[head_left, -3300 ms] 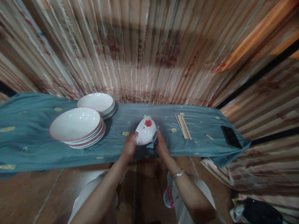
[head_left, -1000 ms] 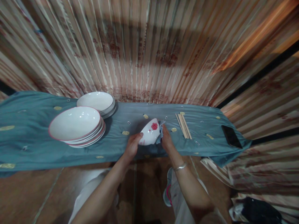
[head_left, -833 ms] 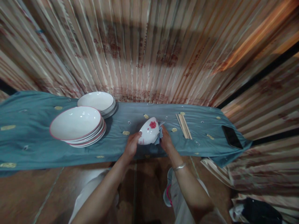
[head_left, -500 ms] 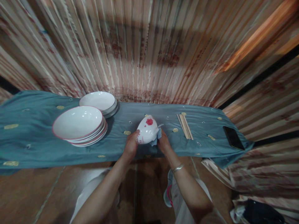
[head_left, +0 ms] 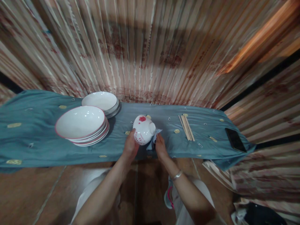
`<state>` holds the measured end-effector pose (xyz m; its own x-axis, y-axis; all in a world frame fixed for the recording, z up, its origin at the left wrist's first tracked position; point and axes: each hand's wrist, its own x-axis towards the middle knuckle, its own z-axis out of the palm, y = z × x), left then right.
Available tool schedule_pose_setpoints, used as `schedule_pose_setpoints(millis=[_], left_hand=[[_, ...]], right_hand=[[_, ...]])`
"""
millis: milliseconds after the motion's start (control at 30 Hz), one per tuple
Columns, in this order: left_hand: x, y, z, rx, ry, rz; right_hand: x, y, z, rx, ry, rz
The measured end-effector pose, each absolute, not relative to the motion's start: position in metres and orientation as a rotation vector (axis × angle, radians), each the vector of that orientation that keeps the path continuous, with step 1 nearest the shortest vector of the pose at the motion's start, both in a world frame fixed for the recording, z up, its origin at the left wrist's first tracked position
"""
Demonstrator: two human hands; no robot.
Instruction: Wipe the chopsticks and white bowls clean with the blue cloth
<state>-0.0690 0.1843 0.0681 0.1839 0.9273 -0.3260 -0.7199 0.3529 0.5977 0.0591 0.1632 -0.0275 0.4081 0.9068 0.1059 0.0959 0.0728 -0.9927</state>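
Observation:
A small white bowl (head_left: 142,131) with a red flower and red lettering is tilted on its side above the table, its foot turned to the right. My left hand (head_left: 130,145) grips the bowl's rim on the left, the thumb on the outside. In my right hand (head_left: 160,146) is a blue-grey cloth (head_left: 152,143), bunched against the lower right of the bowl by its foot. A silver bracelet circles my right wrist. The bowl's inside and several fingertips are hidden.
Left of the bowl stands a stack of red-rimmed dishes (head_left: 81,123), with dark-rimmed dishes (head_left: 100,100) behind it. Wooden chopsticks (head_left: 186,127) lie to the right, and a black phone (head_left: 235,139) near the right end of the blue tablecloth (head_left: 42,140). A pleated curtain (head_left: 145,47) hangs behind.
The bowl has turned, so its foot now shows on the right and its flower sits further left. My right hand and the cloth have shifted slightly left and down.

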Motion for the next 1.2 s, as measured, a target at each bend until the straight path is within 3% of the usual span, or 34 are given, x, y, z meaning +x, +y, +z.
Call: schedule_pose_setpoints(millis=[1200], left_hand=[[-0.067,0.189,0.067,0.194,0.682,1.186]], right_hand=[[0.032,0.13,0.02,-1.446,-1.995,-0.281]])
